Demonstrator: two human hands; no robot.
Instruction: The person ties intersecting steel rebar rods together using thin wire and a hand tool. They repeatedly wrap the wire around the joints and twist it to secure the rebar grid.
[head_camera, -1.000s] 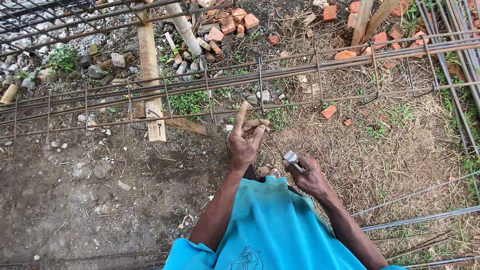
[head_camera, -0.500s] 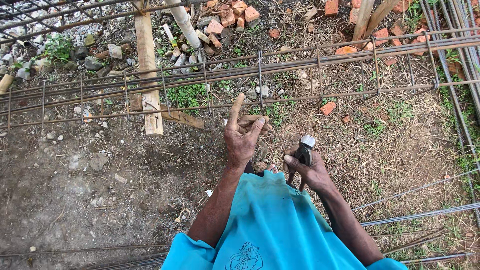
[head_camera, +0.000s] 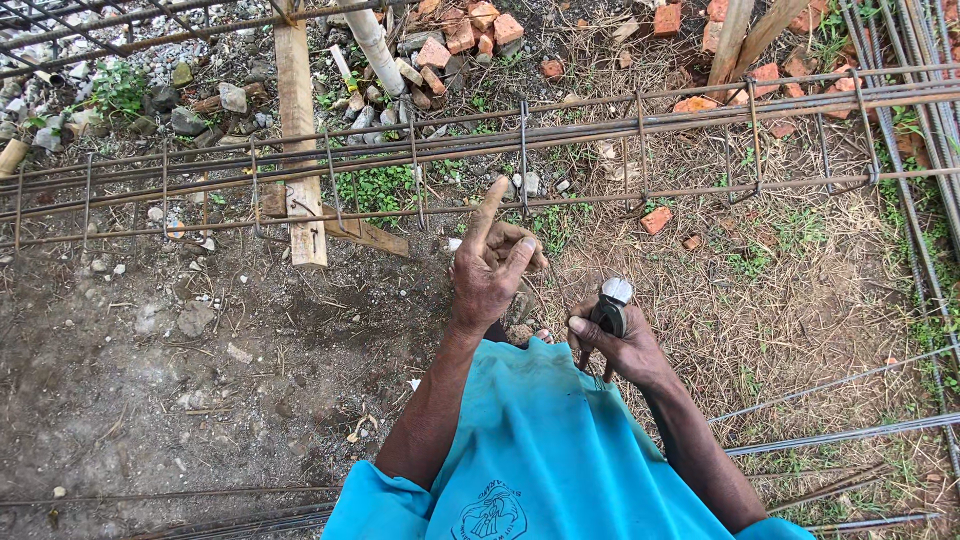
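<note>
My left hand (head_camera: 490, 268) is raised just below the lower bars of a long rusty rebar cage (head_camera: 600, 130) lying across the ground. Its index finger points up, the thumb sticks out and the other fingers are curled; whether they pinch a thin wire is unclear. My right hand (head_camera: 622, 345) is close to my teal shirt and grips dark-handled pincers (head_camera: 612, 300), whose shiny metal head points up. The two hands are a short way apart, and the pincers do not touch the cage.
A wooden plank (head_camera: 298, 130) runs under the cage at the left. Broken red bricks (head_camera: 470, 28) and a white pipe (head_camera: 375, 40) lie behind it. Loose rebar rods (head_camera: 830, 435) lie at the lower right, more rods (head_camera: 915, 90) at the right edge. Dirt and dry grass cover the ground.
My right hand has turned the pincers so that their head points up and sits a little higher. My left hand has stayed by the cage's lower bars, its index finger now straighter.
</note>
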